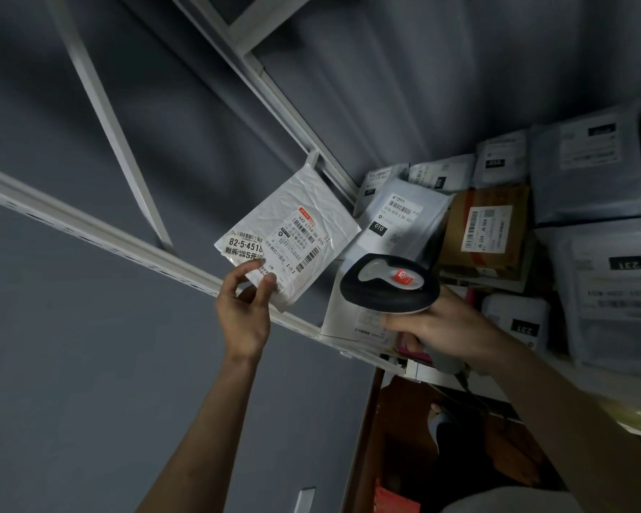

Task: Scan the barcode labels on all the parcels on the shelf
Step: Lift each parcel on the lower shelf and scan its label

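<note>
A white padded parcel (293, 238) is pinched at its lower corner by the left hand (243, 309), label facing out, at the shelf's (126, 238) front rail. A black handheld scanner (389, 283) is gripped in the right hand (445, 327), just beside it. Further parcels, a brown box (485, 227) and grey mailers (396, 212), are stacked behind; how many are already scanned cannot be told, though most appear left.
</note>
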